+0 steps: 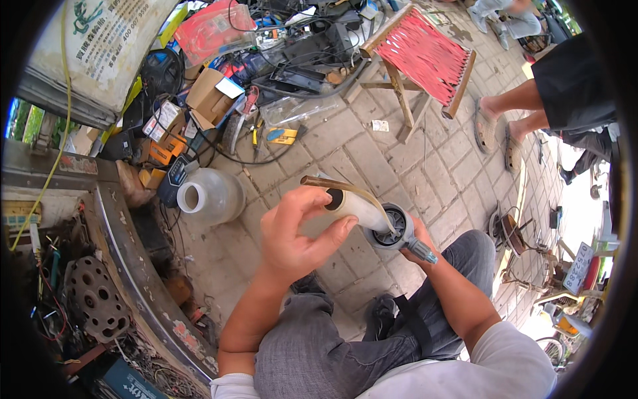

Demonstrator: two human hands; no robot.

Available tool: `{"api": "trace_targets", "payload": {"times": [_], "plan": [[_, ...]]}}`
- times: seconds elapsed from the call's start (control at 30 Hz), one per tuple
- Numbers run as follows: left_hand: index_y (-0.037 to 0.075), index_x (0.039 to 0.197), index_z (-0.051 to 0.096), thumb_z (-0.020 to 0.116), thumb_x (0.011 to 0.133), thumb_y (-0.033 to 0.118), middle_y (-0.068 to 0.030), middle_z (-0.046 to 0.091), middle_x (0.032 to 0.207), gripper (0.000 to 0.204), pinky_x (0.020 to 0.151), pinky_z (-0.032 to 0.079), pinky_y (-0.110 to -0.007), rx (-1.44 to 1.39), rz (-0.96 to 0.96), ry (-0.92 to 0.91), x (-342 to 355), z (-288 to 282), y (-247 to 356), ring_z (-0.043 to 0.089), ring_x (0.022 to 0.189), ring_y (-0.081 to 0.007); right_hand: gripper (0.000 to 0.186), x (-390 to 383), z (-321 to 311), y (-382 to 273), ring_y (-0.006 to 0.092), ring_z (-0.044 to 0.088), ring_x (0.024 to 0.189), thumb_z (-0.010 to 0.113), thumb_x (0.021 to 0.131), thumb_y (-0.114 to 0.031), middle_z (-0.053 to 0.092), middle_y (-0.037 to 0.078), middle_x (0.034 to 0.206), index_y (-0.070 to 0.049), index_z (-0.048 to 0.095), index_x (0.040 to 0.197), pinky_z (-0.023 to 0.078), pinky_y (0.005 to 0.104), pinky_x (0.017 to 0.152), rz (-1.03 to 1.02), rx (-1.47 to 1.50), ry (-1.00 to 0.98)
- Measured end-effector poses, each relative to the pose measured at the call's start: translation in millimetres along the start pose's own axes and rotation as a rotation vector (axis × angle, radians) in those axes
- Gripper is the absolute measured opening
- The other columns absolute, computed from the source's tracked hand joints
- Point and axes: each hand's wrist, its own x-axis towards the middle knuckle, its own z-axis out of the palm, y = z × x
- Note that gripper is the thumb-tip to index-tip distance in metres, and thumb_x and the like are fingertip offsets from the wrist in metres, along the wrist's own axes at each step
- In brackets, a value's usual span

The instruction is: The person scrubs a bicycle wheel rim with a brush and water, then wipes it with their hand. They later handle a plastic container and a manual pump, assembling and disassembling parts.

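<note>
My left hand point(299, 229) has its thumb and index finger closed around the open, dark-mouthed end of a short off-white tube point(362, 209). A brown, curved strip point(332, 183) runs along the tube's far side; its inner end reaches a round grey plastic fitting point(387, 226) with spokes inside. My right hand point(422, 234), partly hidden behind that fitting, grips it from the right. A ribbed grey stub point(420, 250) sticks out from its lower right side. The tube's other end meets the fitting's spoked opening; whether they are joined I cannot tell.
A translucent plastic jug point(216, 196) stands on the paving left of my hands. Beyond it lie an open cardboard box point(211, 98), cables and mixed parts. A folding stool point(425, 53) with red webbing stands ahead. Another person's sandalled feet point(488, 126) are at the right.
</note>
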Motion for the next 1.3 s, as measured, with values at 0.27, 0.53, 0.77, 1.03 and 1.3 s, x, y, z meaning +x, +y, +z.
{"api": "trace_targets", "payload": {"times": [0.27, 0.53, 0.77, 1.03, 1.3], "plan": [[-0.002, 0.105, 0.047, 0.072, 0.076, -0.005, -0.0153, 0.06, 0.101, 0.039, 0.077, 0.056, -0.032, 0.089, 0.014, -0.149, 7.6, -14.7, 5.1, 0.064, 0.094, -0.0232, 0.037, -3.2, -3.2, -3.1, 0.0075, 0.058, 0.088, 0.067, 0.08, 0.002, 0.062, -0.002, 0.103, -0.005, 0.059, 0.115, 0.051, 0.0235, 0.075, -0.038, -0.182, -0.055], [0.0, 0.113, 0.047, 0.076, 0.074, 0.001, -0.0089, 0.059, 0.104, 0.048, 0.081, 0.054, -0.029, -0.203, -0.2, 0.06, 9.5, -4.5, -1.2, 0.062, 0.093, -0.0159, 0.047, 1.8, -9.2, -16.9, 0.0111, 0.056, 0.099, 0.069, 0.074, -0.001, 0.062, 0.001, 0.108, -0.005, 0.058, 0.119, 0.047, 0.028, 0.083, 0.037, -0.298, -0.132], [0.002, 0.108, 0.048, 0.075, 0.073, -0.003, -0.0071, 0.056, 0.104, 0.045, 0.081, 0.052, -0.027, -0.309, -0.298, 0.064, 13.3, -29.9, -7.8, 0.057, 0.098, -0.0139, 0.036, 12.6, -15.4, -66.1, 0.0276, 0.059, 0.082, 0.067, 0.069, 0.001, 0.06, 0.009, 0.091, -0.004, 0.06, 0.104, 0.047, 0.0345, 0.073, -0.225, -0.753, -0.272], [0.002, 0.108, 0.049, 0.075, 0.072, -0.006, -0.0089, 0.058, 0.104, 0.046, 0.083, 0.052, -0.029, -0.4, -0.242, 0.025, 13.2, -51.4, -19.1, 0.058, 0.096, -0.0154, 0.024, 4.6, -11.7, -116.8, 0.0321, 0.054, 0.075, 0.069, 0.07, 0.002, 0.056, 0.012, 0.08, -0.001, 0.058, 0.091, 0.045, 0.0373, 0.065, -0.211, -0.868, -0.239], [0.003, 0.108, 0.05, 0.075, 0.074, -0.004, -0.0087, 0.062, 0.1, 0.043, 0.08, 0.052, -0.027, -0.399, -0.265, 0.0, 14.3, -58.2, -27.8, 0.061, 0.091, -0.0157, 0.02, 6.6, -13.0, -129.2, 0.0299, 0.055, 0.071, 0.072, 0.074, -0.003, 0.056, 0.013, 0.078, 0.0, 0.058, 0.09, 0.045, 0.0376, 0.064, -0.081, -0.798, -0.239]]}}
